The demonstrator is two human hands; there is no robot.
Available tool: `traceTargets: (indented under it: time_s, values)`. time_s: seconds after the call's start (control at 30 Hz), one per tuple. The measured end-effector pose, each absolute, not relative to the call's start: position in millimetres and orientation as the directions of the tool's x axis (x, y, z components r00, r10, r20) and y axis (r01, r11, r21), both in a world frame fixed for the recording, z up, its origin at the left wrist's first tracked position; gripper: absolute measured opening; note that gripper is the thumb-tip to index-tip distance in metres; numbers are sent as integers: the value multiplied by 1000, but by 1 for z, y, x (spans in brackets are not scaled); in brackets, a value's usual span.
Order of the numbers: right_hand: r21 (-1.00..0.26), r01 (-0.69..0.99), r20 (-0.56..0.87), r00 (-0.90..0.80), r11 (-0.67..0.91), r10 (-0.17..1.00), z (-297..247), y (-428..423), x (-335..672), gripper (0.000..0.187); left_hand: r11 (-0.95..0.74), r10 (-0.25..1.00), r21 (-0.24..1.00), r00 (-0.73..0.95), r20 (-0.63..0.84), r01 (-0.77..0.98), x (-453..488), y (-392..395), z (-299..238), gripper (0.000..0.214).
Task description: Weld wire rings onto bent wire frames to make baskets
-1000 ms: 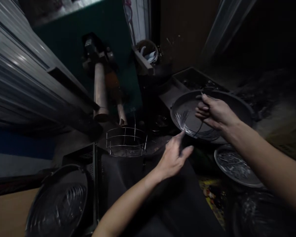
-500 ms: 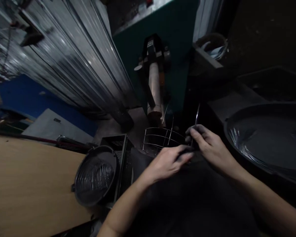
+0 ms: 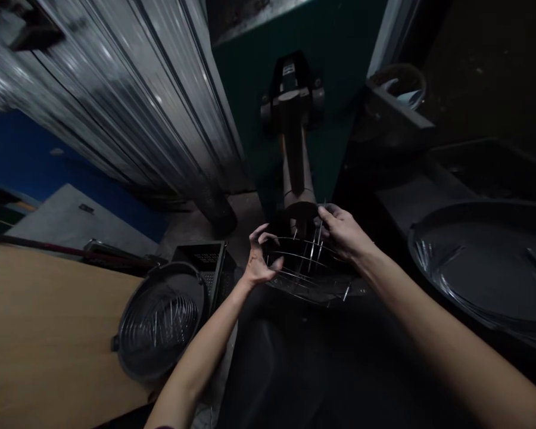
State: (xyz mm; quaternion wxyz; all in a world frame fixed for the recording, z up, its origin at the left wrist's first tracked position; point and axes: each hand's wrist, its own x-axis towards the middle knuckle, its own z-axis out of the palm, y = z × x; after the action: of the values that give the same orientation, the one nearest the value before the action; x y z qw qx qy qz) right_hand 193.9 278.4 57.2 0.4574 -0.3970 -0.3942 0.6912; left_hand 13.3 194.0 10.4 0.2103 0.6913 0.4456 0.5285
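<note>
A round wire basket frame (image 3: 304, 267) of thin metal rings and upright rods sits under the tip of a machine's copper-coloured arm (image 3: 297, 164). My left hand (image 3: 259, 258) curls round the frame's left rim. On the far right rim my right hand (image 3: 342, 230) is closed, pinching the wire close to the arm's tip. What else the fingers hold is too dark to make out.
A dark round pan (image 3: 161, 320) with wire pieces lies at the lower left beside a black perforated box (image 3: 206, 261). A large dark pan (image 3: 486, 268) holding curved wires is on the right. A wooden board (image 3: 40, 333) lies at the left, corrugated metal sheeting (image 3: 116, 101) behind.
Both hands moved forward from in front of the frame onto its rim. The right hand earlier picked a thin wire from the large pan and carried it left to the frame.
</note>
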Motion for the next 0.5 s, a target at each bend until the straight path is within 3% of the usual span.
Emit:
traceTargets:
  time_s: [0.17,0.5]
  values:
    - [-941,-289,-108,-234,-175,966,59,279,182,38,-504,841,771,16,541,391,1,192,6,83]
    - [-986,-141,-60,-176,-85,983,59,283,173,38,-536,825,772,17,565,340,-9,205,-3,85]
